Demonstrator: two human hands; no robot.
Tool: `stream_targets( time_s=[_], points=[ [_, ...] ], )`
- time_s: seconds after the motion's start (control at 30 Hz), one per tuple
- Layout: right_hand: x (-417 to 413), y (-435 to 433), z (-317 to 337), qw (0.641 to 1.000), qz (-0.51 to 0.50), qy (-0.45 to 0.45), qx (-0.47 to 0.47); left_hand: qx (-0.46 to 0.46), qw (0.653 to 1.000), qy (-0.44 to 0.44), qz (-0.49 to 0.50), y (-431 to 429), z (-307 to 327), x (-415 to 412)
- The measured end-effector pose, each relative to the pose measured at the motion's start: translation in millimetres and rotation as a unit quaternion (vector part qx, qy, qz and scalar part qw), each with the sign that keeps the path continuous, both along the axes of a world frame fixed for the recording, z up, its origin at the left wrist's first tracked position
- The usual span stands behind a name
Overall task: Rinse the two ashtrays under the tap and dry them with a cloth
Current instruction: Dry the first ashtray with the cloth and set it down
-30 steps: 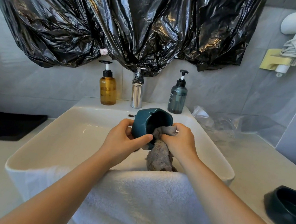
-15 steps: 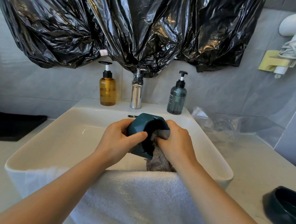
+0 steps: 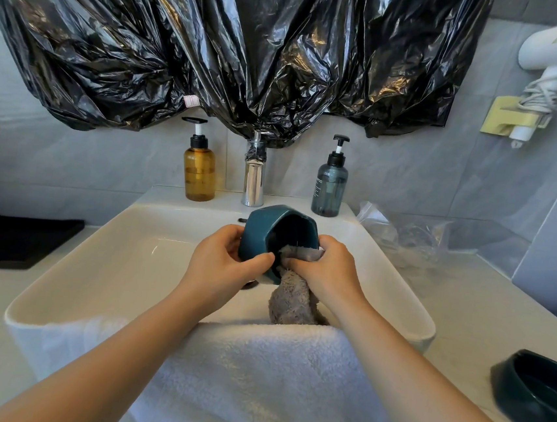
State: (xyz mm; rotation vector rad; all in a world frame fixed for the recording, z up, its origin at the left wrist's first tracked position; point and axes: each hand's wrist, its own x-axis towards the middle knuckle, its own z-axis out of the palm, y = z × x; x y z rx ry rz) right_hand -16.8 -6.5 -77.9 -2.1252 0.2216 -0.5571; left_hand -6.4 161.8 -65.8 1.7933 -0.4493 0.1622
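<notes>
Since half a second earlier the ashtray (image 3: 259, 223) had been turned a little in the grip, so that its mouth was brought more squarely toward the camera. The cloth (image 3: 290, 302) had been drawn from deeper in the bowl down to the lower rim.

The left hand (image 3: 220, 266) was curled round the ashtray's outer wall, with the thumb laid at the lower edge. The right hand (image 3: 330, 273) was bunched round the cloth, a fold of which was pressed against the inner rim. The rest of the cloth was left hanging toward the towel (image 3: 254, 378) draped over the near edge of the sink (image 3: 112, 263).

The ashtray was held on its side above the sink, just in front of the tap (image 3: 254, 181) — no water could be seen running. Rinsing of this piece was therefore judged finished, with the wiping moved on from bowl to rim.

A second ashtray (image 3: 538, 395) was set on the counter to the right, well apart — whether it was dry could not be told.
</notes>
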Motion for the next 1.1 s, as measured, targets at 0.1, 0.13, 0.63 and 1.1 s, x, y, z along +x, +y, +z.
stream_targets(
  time_s=[0.1, 0.13, 0.63, 1.1],
  points=[
    [0, 3, 2, 0.999, 0.003, -0.002, -0.035, 0.020, 0.999, -0.041, 0.025, 1, 1, -3],
    [0, 3, 3, 0.999, 0.000, -0.006, -0.050, 0.027, 0.998, -0.052, 0.032, 1, 1, -3],
    [2, -5, 1, 0.998, -0.013, -0.012, 0.058, 0.005, 1.000, 0.002, -0.001, 1, 1, -2],
    [-8, 6, 9, 0.988, -0.001, -0.020, -0.150, 0.003, 0.999, -0.047, -0.005, 2, 0, 2]
  ],
)
